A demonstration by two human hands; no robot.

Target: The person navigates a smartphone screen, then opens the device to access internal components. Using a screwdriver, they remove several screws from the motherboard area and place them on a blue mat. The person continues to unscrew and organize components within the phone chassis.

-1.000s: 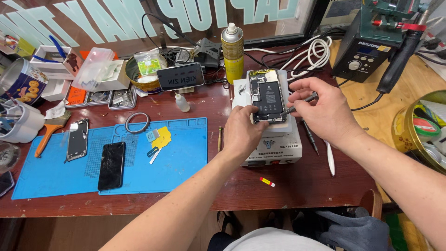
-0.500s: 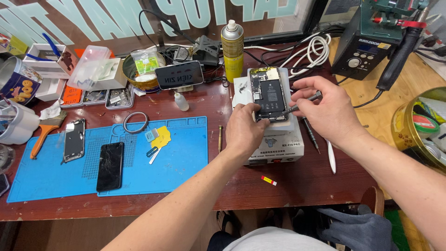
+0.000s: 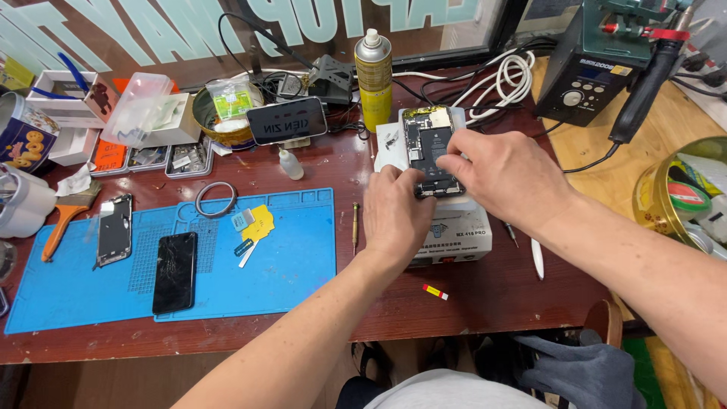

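An opened phone (image 3: 424,140) with its insides showing lies on top of a white box-shaped heating machine (image 3: 454,235). My left hand (image 3: 394,216) grips the phone's near end, fingers curled over its edge. My right hand (image 3: 507,178) reaches across from the right, and its fingertips pinch at the phone's middle. The thin tool seen earlier in that hand is hidden now.
A blue work mat (image 3: 288,257) holds a black phone (image 3: 174,273) and another opened phone (image 3: 115,229). A small screwdriver (image 3: 355,227) lies beside the mat. Behind stand a yellow spray can (image 3: 374,76), white cables (image 3: 500,83) and a dark soldering station (image 3: 598,64). A round tin (image 3: 681,197) sits far right.
My right hand has slid left over the phone, so its fingertips now sit on the phone's middle. The left hand has stayed on the near end.
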